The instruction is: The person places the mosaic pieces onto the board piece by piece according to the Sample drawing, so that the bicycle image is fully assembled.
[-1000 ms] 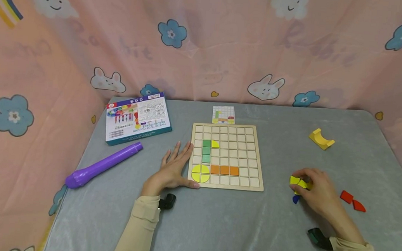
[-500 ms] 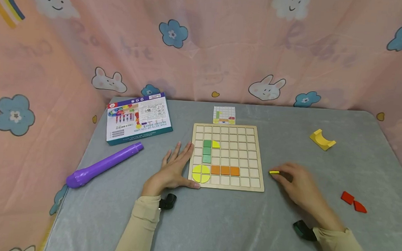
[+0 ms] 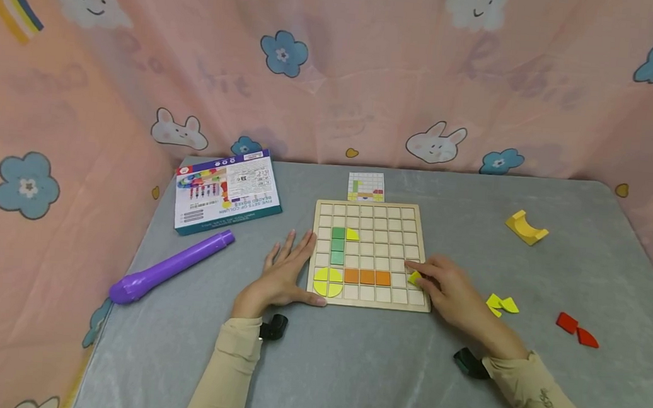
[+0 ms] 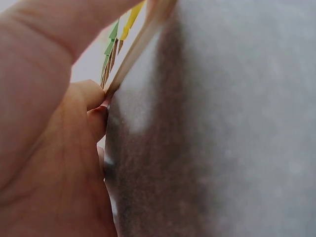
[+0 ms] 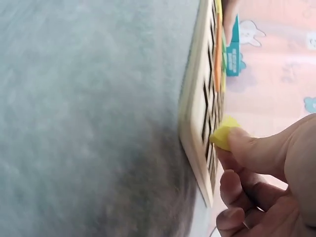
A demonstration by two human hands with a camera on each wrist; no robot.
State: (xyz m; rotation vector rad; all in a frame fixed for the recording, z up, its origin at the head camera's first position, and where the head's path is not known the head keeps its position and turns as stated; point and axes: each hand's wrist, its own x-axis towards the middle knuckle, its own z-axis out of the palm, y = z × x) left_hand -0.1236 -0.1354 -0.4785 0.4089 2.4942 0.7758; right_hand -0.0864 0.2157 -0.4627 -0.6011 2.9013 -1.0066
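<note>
A wooden grid board (image 3: 368,300) lies on the table with colored tiles in its cells. My left hand (image 3: 280,283) rests at its left edge, fingers fairly straight and thumb along the front left corner. In the left wrist view, that hand's fingers touch the board's edge. My right hand (image 3: 451,295) pinches a small yellow tile (image 5: 225,133) between thumb and fingertips, over the right-hand columns. On the board are green squares (image 3: 337,245), a yellow quarter-circle (image 3: 352,234), a yellow circle of quarters (image 3: 328,282) and a row of orange squares (image 3: 367,277).
A pattern card (image 3: 366,186) lies just behind the board. Loose yellow tiles (image 3: 509,305) and red tiles (image 3: 567,322) lie to the right, with a yellow arched block (image 3: 526,228) farther back. At left are a printed box (image 3: 227,191) and a purple tube (image 3: 171,268).
My right hand has moved left from the loose yellow tiles to the board's right side, carrying one yellow tile. Other yellow tiles now show on the table. My left hand has stayed put.
</note>
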